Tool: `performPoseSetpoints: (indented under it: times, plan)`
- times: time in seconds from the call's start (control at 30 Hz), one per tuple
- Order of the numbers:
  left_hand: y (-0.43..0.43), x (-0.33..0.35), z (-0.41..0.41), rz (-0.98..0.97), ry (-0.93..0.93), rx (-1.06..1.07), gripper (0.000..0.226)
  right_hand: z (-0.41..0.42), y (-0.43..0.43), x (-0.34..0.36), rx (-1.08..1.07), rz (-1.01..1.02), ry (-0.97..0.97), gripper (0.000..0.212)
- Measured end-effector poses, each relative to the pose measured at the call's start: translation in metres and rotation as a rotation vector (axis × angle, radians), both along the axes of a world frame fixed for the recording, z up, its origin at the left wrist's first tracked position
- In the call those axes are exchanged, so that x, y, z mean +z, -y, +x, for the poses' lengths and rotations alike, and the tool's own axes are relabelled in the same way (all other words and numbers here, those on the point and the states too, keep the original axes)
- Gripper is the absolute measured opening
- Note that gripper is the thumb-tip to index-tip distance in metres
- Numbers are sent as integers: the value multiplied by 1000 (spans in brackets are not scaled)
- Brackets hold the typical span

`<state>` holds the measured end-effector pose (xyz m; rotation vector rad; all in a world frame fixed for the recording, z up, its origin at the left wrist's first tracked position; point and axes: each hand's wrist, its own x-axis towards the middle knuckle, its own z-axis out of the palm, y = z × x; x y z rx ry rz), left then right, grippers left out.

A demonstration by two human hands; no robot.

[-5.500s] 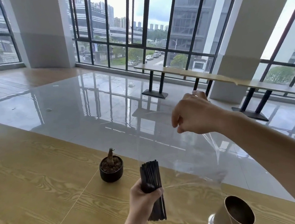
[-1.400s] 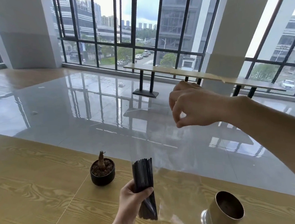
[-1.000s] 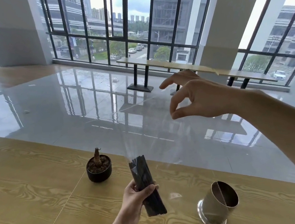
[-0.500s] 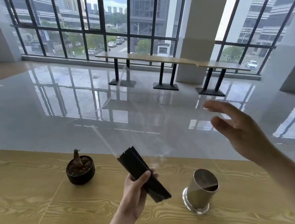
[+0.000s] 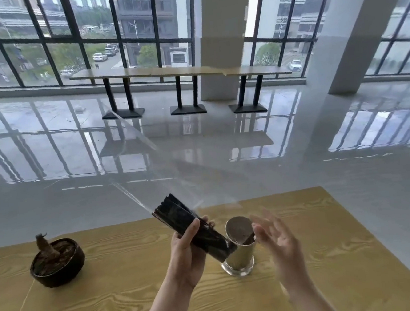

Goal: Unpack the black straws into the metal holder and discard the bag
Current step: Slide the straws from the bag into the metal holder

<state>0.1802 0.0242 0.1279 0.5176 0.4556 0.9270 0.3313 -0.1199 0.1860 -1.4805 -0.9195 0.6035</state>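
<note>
My left hand [image 5: 187,252] grips a bundle of black straws [image 5: 179,218], tilted with its lower end against the rim of the metal holder [image 5: 239,250]. The clear plastic bag [image 5: 136,165] still wraps the bundle and trails up and to the left, barely visible. The holder stands upright on the wooden table [image 5: 112,297]; a dark strip shows inside it. My right hand [image 5: 277,240], blurred, hovers just right of the holder with fingers spread, holding nothing.
A small black pot with a dried plant stub [image 5: 56,260] sits on the table at the left. The table's far edge and right corner [image 5: 322,190] lie just beyond the holder. Glossy floor, a long bench table [image 5: 180,71] and pillars are behind.
My right hand let go of the bag's top and dropped down beside the holder. My left hand tilted the straw bundle and brought its lower end to the holder's rim.
</note>
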Motion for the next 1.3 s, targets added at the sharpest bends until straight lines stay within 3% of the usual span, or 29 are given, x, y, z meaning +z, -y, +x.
performPoseSetpoints:
  times: [0.07, 0.2, 0.3, 0.4, 0.47, 0.57, 0.7, 0.9, 1.3]
  plan:
    - [3, 1, 9, 7, 12, -31, 49, 4, -2, 8, -86, 106, 53, 22]
    - [7, 4, 22, 9, 23, -65, 63, 13, 4, 23, -193, 243, 70, 14]
    - [11, 8, 31, 56, 92, -116, 47, 28, 20, 29, -246, 310, -6, 17]
    - [18, 7, 48, -21, 115, -142, 63, 42, 38, 32, -319, 355, -94, 19]
    - [27, 5, 63, -94, 130, -178, 58, 51, 49, 34, -369, 348, -105, 23]
    - [45, 2, 87, -158, 170, -242, 37, 64, 64, 34, -439, 325, -70, 29]
    - [70, 2, 117, -201, 155, -271, 33, 78, 80, 37, -512, 313, 57, 23]
    - [100, 3, 152, -287, 150, -309, 5, 101, 106, 45, -595, 320, 171, 22]
    - [135, -5, 183, -359, 186, -402, 17, 120, 125, 44, -692, 295, 187, 19]
